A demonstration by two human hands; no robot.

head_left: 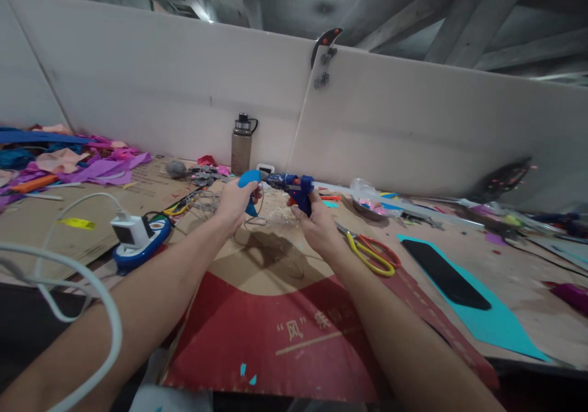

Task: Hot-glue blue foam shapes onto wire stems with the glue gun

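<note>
A white cable (116, 332) loops nearest the camera at lower left, across the left forearm, and between the forearms lies a red-and-tan printed cardboard sheet (257, 338). Above its tan part, the left hand (232, 205) is closed in a pinch on a curved blue piece (250, 178), while the right hand (316, 221) is wrapped around the grip of a blue hot glue gun (301, 187), its nozzle pointing left at the piece; whether tip and piece touch is too small to tell. For gluing, which this looks like, it would pay to hold the piece by its edge with fingertips clear of the hot nozzle, squeeze the trigger gently for a thin, even bead, and mind the loose thin wire (202, 202) near the left hand. On the surface (528, 271), a blue power strip (138, 253) with a white charger (132, 231) sits to the left; to the right are scissors (374, 258) with yellow and orange handles, then a black smartphone (445, 274) resting on a turquoise sheet (505, 332). Farther off, purple, pink and blue scraps (101, 170) pile at left, and a lidded drinking bottle (242, 149) stands upright near a white partition (160, 87). Beyond, the room is dim, with grey beams (478, 26) under the ceiling
</note>
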